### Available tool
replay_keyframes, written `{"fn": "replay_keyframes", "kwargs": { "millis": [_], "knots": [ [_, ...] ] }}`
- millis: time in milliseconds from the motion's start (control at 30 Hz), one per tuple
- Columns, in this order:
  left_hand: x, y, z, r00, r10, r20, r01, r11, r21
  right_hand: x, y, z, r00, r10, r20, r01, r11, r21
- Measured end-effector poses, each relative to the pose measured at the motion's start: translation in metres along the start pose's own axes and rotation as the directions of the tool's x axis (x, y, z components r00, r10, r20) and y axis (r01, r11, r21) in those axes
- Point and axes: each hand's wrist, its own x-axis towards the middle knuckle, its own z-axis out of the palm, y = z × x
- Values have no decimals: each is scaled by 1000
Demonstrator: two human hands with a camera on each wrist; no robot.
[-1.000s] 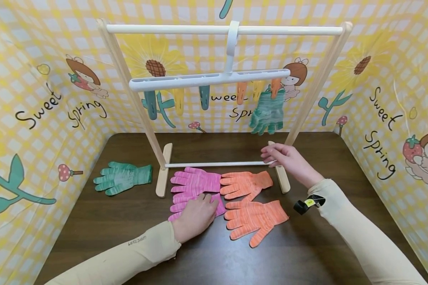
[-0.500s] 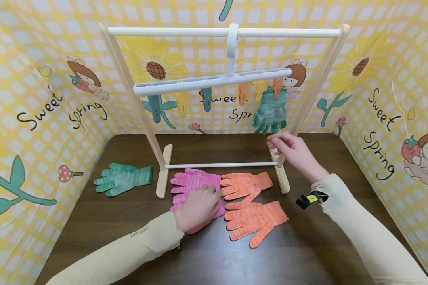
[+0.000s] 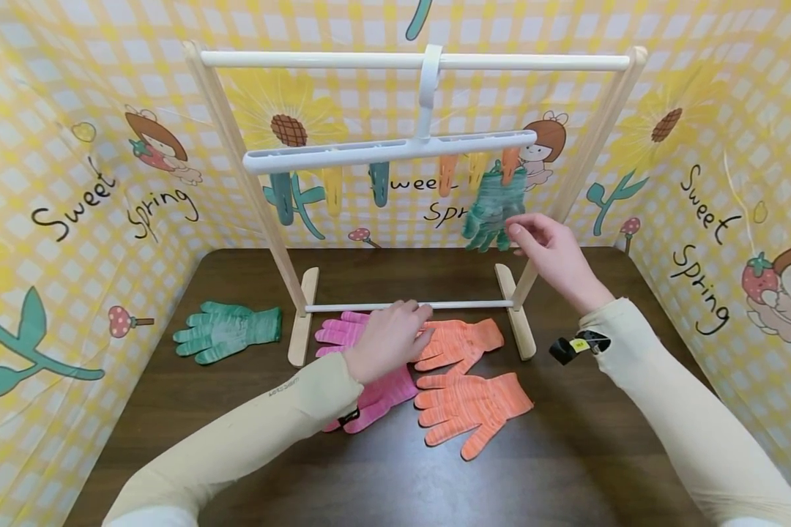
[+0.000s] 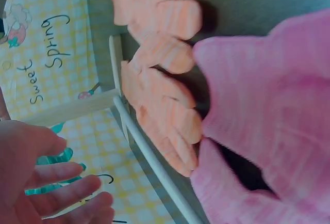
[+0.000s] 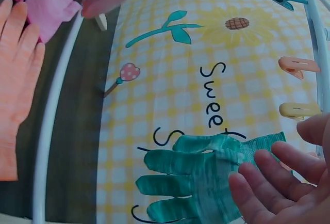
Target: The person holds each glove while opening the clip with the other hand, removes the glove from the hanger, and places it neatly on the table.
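A green glove (image 3: 491, 205) hangs fingers-down from the orange clip (image 3: 510, 167) at the right end of the white clip hanger (image 3: 332, 156). My right hand (image 3: 554, 256) is at its right edge, fingers loosely bent and holding nothing; in the right wrist view the fingertips overlap the hanging glove (image 5: 216, 177). Over the two pink gloves (image 3: 385, 399), my left hand (image 3: 392, 337) is raised, partly covering them. The left wrist view shows its fingers (image 4: 67, 195) spread and relaxed, with nothing in them. Two orange gloves (image 3: 474, 406) lie flat to the right of the pink pair.
Another green glove (image 3: 227, 331) lies at the table's left. A wooden rack (image 3: 277, 249) stands across the back, with a white lower bar (image 3: 474, 304) behind the gloves. Other clips hang from the hanger, among them a yellow clip (image 3: 332, 192) and a teal clip (image 3: 380, 183).
My left hand has lifted off the pink gloves and moved forward and right. My right hand has risen from near the rack's foot to the hanging green glove. The hanger sways slightly.
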Motion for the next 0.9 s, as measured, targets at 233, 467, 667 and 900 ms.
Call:
{"fn": "replay_keyframes", "kwargs": {
  "millis": [233, 467, 667, 900],
  "knots": [
    [32, -7, 0, 997, -18, -71, 17, 1000, -14, 10, -8, -4, 999, -25, -32, 23, 999, -47],
    [58, -15, 2, 991, -123, -43, 118, 987, -105, 21, -16, -2, 995, -34, -93, 34, 999, -4],
    [82, -21, 1, 973, -229, -27, 207, 921, -331, 29, -26, -4, 991, -13, -132, 8, 999, -37],
    [111, -27, -4, 940, -342, 1, 277, 760, -588, 42, -35, -3, 989, 15, -147, -26, 997, -74]
  ]
}}
